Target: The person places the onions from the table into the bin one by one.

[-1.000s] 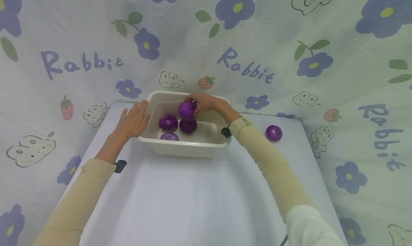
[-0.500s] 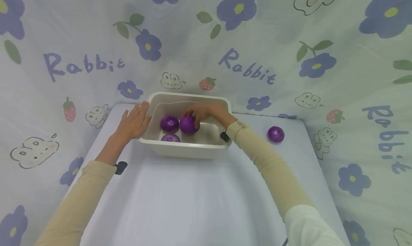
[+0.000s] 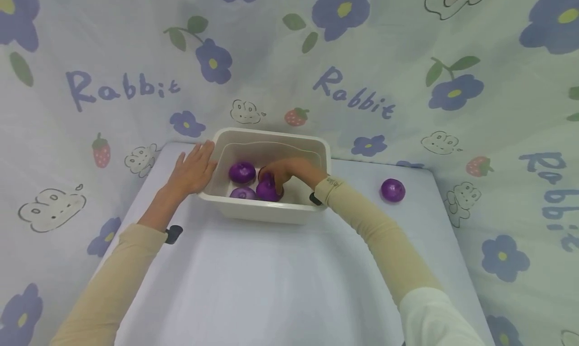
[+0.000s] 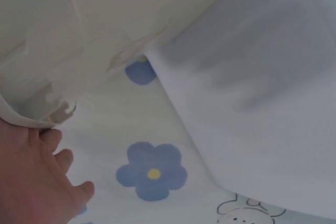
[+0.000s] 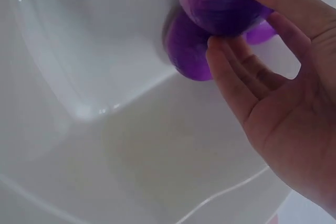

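Note:
A white plastic bin (image 3: 267,212) stands at the back of the table. My left hand (image 3: 192,171) lies flat against its left end with straight fingers, fingertips at the rim, as the left wrist view also shows. Inside the bin, my right hand (image 3: 285,171) holds a red onion (image 3: 268,190) between thumb and fingers, low near the front wall. To its left sit a dark red onion (image 3: 243,173) and a paler one (image 3: 243,192), partly hidden by the front wall. In the right wrist view, another onion (image 5: 190,51) shows beneath the held one (image 5: 226,3).
One more red onion (image 3: 392,190) lies on the white-covered table (image 3: 280,285), right of the bin. A patterned curtain (image 3: 253,44) hangs right behind the bin and along both sides.
My right hand has lowered the onion into the bin and moved it toward the front wall, beside the paler onion. My left hand stays at the bin's left end.

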### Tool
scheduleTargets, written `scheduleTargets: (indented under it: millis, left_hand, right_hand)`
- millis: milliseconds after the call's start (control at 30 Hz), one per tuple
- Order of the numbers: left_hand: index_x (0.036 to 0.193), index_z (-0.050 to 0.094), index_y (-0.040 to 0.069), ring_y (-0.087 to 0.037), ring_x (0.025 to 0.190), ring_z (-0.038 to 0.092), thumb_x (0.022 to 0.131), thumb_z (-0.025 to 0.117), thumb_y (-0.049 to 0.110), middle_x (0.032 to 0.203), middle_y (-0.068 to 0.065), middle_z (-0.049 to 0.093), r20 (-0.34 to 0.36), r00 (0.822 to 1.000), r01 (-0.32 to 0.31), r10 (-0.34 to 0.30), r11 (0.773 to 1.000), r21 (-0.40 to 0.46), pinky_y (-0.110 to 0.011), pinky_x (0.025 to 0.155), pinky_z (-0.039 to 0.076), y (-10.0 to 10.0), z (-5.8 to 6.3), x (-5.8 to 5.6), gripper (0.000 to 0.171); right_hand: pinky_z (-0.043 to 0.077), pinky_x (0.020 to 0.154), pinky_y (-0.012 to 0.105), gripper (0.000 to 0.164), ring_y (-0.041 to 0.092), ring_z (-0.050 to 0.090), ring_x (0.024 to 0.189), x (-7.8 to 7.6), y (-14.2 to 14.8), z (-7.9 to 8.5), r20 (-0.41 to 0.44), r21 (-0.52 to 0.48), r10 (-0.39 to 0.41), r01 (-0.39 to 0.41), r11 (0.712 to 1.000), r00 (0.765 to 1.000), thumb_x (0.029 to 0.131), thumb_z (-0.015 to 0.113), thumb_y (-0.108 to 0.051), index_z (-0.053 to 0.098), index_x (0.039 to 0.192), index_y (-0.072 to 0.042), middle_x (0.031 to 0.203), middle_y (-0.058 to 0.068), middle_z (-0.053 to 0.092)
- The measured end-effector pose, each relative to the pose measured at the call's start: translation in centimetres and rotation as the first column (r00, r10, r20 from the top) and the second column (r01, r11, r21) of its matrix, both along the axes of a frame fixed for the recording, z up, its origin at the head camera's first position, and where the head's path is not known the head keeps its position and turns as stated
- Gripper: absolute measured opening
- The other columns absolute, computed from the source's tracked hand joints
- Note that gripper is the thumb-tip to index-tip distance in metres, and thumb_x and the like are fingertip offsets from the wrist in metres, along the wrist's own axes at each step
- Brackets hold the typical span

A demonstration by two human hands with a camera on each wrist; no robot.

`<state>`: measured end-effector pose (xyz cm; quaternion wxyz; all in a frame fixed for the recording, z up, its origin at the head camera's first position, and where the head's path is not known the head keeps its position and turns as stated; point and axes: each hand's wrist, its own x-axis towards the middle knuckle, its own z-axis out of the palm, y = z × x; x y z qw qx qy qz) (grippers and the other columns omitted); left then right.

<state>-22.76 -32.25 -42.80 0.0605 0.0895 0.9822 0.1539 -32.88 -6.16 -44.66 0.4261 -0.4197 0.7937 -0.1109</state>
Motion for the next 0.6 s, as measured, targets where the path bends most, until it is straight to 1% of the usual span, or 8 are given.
scheduleTargets:
  millis: [100,200,267,400,500,567,600]
  left_hand:
    - [0.158,0.007,-0.002,-0.042,0.149,0.003,0.109,0.023,0.029,0.164,-0.022,0.006,0.004,1.0,-0.001,0.001,1.0,-0.001,-0.064,0.115,-0.004,0.02,0.08,0.04,0.06]
    - [0.158,0.007,-0.002,-0.042,0.15,0.002,0.109,0.022,0.029,0.164,-0.021,0.006,0.006,1.0,0.0,0.0,1.0,-0.004,-0.064,0.115,-0.004,0.14,0.2,0.06,0.06]
    - [0.158,0.007,-0.002,-0.041,0.15,0.003,0.109,0.022,0.029,0.164,-0.021,0.007,0.006,1.0,-0.002,0.002,1.0,0.002,-0.064,0.115,-0.003,0.18,0.29,0.07,0.06]
    - [0.158,0.008,-0.002,-0.041,0.15,0.002,0.109,0.023,0.028,0.164,-0.021,0.007,0.009,1.0,-0.006,0.006,1.0,0.019,-0.065,0.115,-0.004,0.23,0.43,0.12,0.059]
    - [0.158,0.008,-0.002,-0.041,0.15,0.002,0.109,0.023,0.029,0.164,-0.021,0.007,0.012,1.0,-0.008,0.008,1.0,0.016,-0.064,0.115,-0.004,0.2,0.39,0.15,0.06]
    - [0.158,0.008,-0.002,-0.041,0.15,0.002,0.109,0.023,0.029,0.164,-0.021,0.007,0.012,1.0,-0.01,0.01,1.0,0.014,-0.064,0.115,-0.004,0.16,0.33,0.16,0.06]
    - [0.158,0.008,-0.002,-0.041,0.15,0.003,0.109,0.023,0.029,0.164,-0.021,0.007,0.012,1.0,-0.01,0.01,1.0,0.012,-0.064,0.115,-0.004,0.13,0.29,0.17,0.06]
  right_hand:
    - [0.038,0.104,0.025,0.072,0.023,0.046,0.128,0.11,-0.18,-0.61,-0.03,0.022,0.007,-0.007,1.0,1.0,0.076,0.081,0.004,0.051,0.14,-0.007,0.14,0.012,0.049]
    - [0.036,0.107,0.027,0.072,0.022,0.043,0.129,0.27,-0.07,-0.92,-0.083,0.044,0.016,-0.012,0.999,0.996,0.077,0.083,-0.001,0.052,0.141,-0.01,0.143,0.01,0.048]
    - [0.036,0.108,0.029,0.071,0.021,0.043,0.13,0.38,-0.01,-0.97,-0.102,0.05,0.016,-0.011,0.999,0.995,0.078,0.083,-0.003,0.052,0.142,-0.012,0.143,0.009,0.048]
    - [0.036,0.108,0.032,0.071,0.022,0.043,0.129,0.49,0.03,-0.99,-0.104,0.047,0.007,-0.002,0.999,0.995,0.079,0.083,-0.004,0.052,0.141,-0.012,0.142,0.01,0.048]
    - [0.036,0.108,0.032,0.071,0.022,0.042,0.129,0.46,0.0,-1.03,-0.104,0.039,0.01,-0.006,0.999,0.994,0.078,0.083,-0.003,0.052,0.141,-0.012,0.142,0.01,0.048]
    - [0.035,0.108,0.03,0.071,0.022,0.042,0.128,0.35,-0.03,-1.05,-0.096,0.02,0.018,-0.016,1.0,0.995,0.077,0.083,-0.001,0.053,0.141,-0.01,0.141,0.01,0.049]
    - [0.035,0.108,0.029,0.071,0.022,0.043,0.128,0.27,-0.05,-1.06,-0.079,-0.001,0.019,-0.019,1.0,0.997,0.076,0.083,0.001,0.052,0.14,-0.007,0.14,0.012,0.049]
